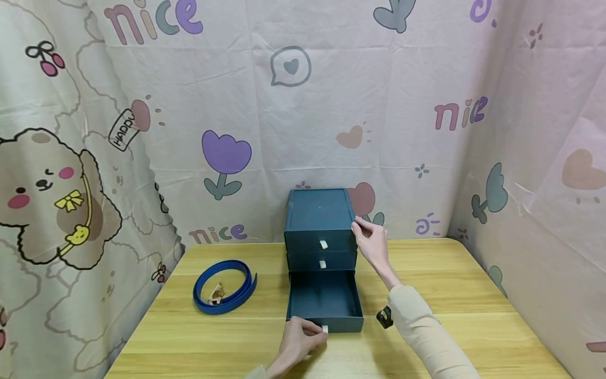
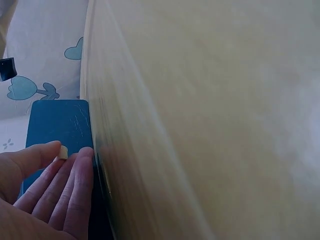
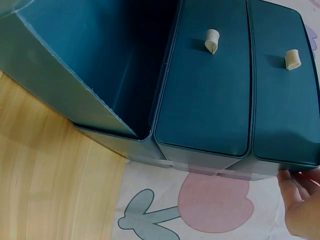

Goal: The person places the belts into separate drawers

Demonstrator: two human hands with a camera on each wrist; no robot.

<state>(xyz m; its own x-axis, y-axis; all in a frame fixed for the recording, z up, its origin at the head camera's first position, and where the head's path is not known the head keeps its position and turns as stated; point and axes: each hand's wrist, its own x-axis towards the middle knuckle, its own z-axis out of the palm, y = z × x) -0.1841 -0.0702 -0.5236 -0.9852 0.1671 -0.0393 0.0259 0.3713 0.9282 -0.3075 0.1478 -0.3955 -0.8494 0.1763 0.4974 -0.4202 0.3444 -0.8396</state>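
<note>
A dark teal three-drawer cabinet [image 1: 319, 210] stands at the back of the table, its bottom drawer [image 1: 324, 295] pulled out with a bare interior. My left hand [image 1: 298, 339] is at the front of that drawer. Between its thumb and fingers it pinches the drawer's small white pull tab [image 2: 63, 152]. Up at the cabinet's right top edge, my right hand [image 1: 371, 245] grips the corner with thumb and fingertips. The right wrist view shows the upper two drawers closed, with a white tab [image 3: 212, 41] on the middle one and another white tab [image 3: 293, 59] on the top one.
To the left, a coiled blue belt [image 1: 199, 295] with a gold buckle [image 1: 216, 293] lies on the wooden table [image 1: 189, 347]. A patterned curtain [image 1: 326, 105] hangs close behind the cabinet and along both sides. A small black device [image 1: 385, 317] sits at the right wrist.
</note>
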